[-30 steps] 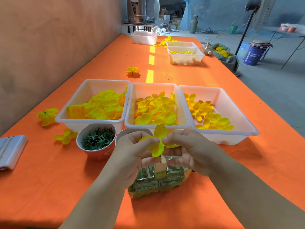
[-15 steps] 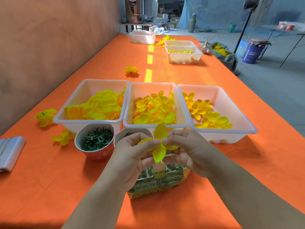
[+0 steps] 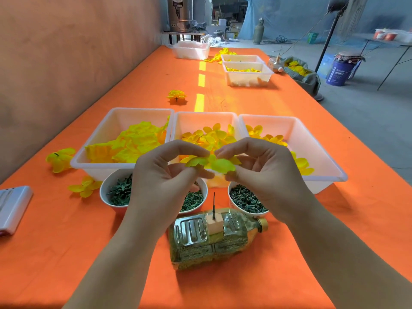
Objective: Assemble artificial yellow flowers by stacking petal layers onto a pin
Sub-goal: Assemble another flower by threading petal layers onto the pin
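Left hand (image 3: 160, 177), right hand (image 3: 265, 172) on petal layer (image 3: 220, 165) — middle cup (image 3: 194, 200) half hidden

Matt orange tablecloth (image 3: 66, 241), glossy white plastic tubs (image 3: 321, 175), clear ribbed plastic bottle (image 3: 191, 233).

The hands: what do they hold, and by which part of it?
One yellow petal layer, held between them: the left hand pinches its left edge, the right hand its right edge.
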